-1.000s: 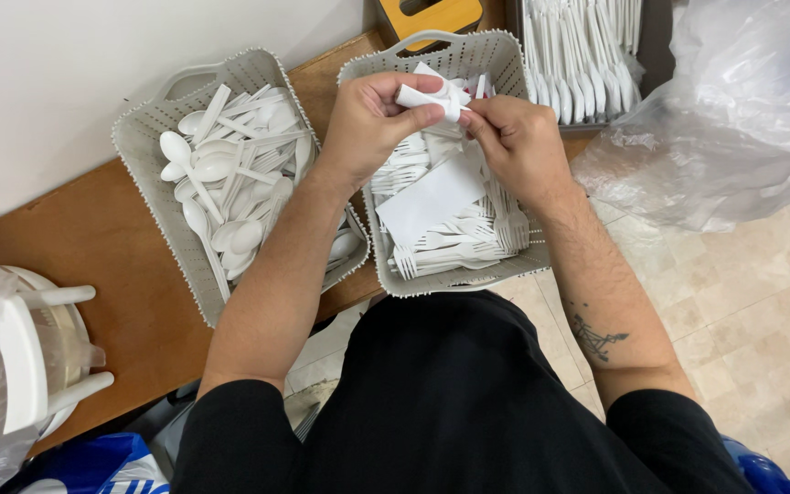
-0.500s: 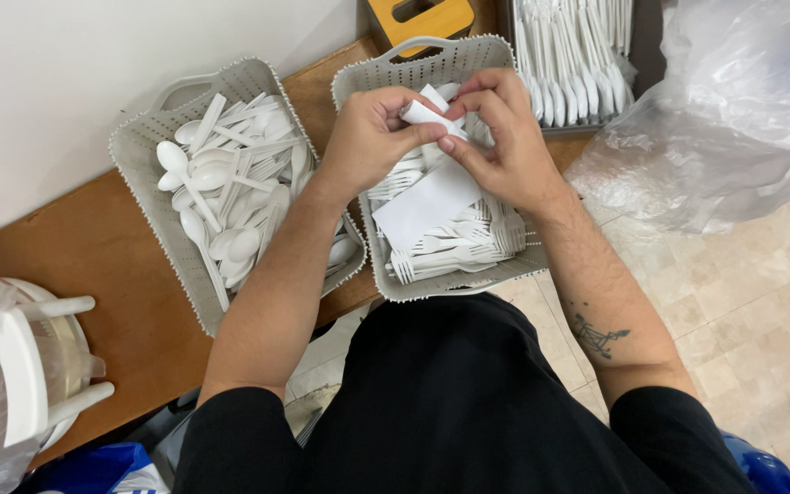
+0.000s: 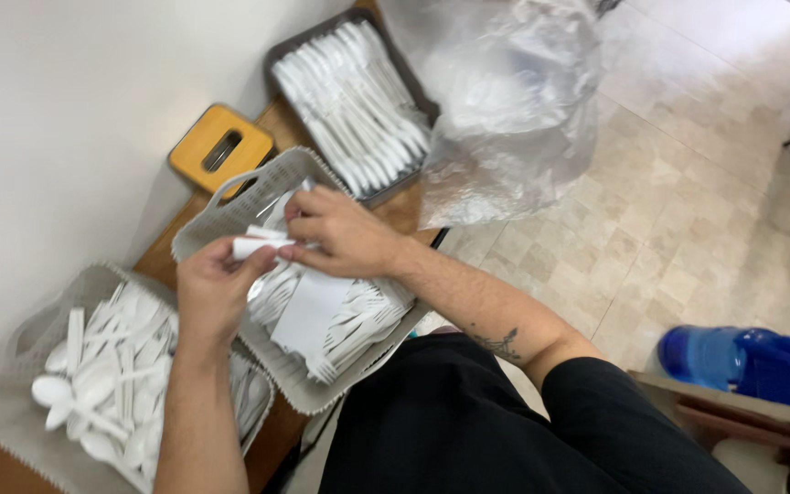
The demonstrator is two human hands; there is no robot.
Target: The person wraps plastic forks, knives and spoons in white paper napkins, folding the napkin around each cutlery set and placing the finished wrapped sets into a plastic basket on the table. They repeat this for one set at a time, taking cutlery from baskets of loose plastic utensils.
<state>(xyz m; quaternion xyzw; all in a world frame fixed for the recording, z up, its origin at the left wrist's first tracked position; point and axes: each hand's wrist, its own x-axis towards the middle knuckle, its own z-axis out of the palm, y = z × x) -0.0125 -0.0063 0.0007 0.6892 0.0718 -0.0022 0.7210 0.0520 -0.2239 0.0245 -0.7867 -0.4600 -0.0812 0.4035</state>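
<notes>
A person in a black shirt stood at a wooden table (image 3: 272, 430), both hands working a small white roll (image 3: 258, 247) above a grey basket (image 3: 230, 206). The left hand (image 3: 212, 293) pinched the roll's near end between thumb and fingertips, its other fingers curled in. The right hand (image 3: 340, 236) closed over the roll's far end, fingers pressed together and bent down on it; whether its thumb touched the roll could not be told.

The roll hung just over the basket, which held white plastic forks (image 3: 358, 320) with a flat white sheet (image 3: 308, 311) lying across them. Just to the left, a second grey basket (image 3: 2, 412) was heaped with white plastic spoons (image 3: 102, 384). Beyond the hands, a dark tray (image 3: 308, 46) carried more white cutlery (image 3: 354, 105) laid in rows, and a crumpled clear plastic bag (image 3: 505, 110) lay against the tray's far side, hanging past the table's edge. A small yellow box (image 3: 221, 146) with a slot in its top sat by the wall, near the fork basket's handle. A blue bottle (image 3: 742, 364) lay at the right, well apart from the table, beside the tiled floor (image 3: 688, 210).
</notes>
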